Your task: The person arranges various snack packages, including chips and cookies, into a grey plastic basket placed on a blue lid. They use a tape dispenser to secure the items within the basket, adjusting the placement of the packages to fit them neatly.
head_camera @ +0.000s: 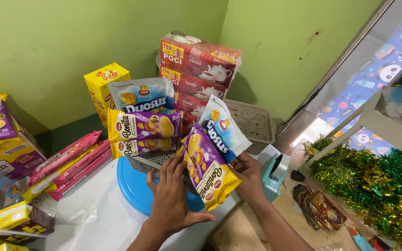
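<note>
1. The left hand [173,195] lies spread, fingers reaching in behind a purple and yellow snack packet [206,168]; it touches the packet's back, but whether it grips cannot be told.
2. The right hand [250,176] is closed on the lower edge of a blue and white snack packet [223,129], which leans just behind the purple one.
3. Both packets stand tilted at the front of a grey lattice basket [147,163], which sits on a round blue lid [133,188] on the white table [101,221].
4. More purple packets [143,126] and another blue packet [141,96] stand upright in the basket.
5. Behind it are stacked red tea boxes [196,69] and a yellow box [102,83]; pink wafer bars [68,162] lie to the left.
6. Right of the hands is a teal tape dispenser [275,171], then green and gold tinsel [373,186].
</note>
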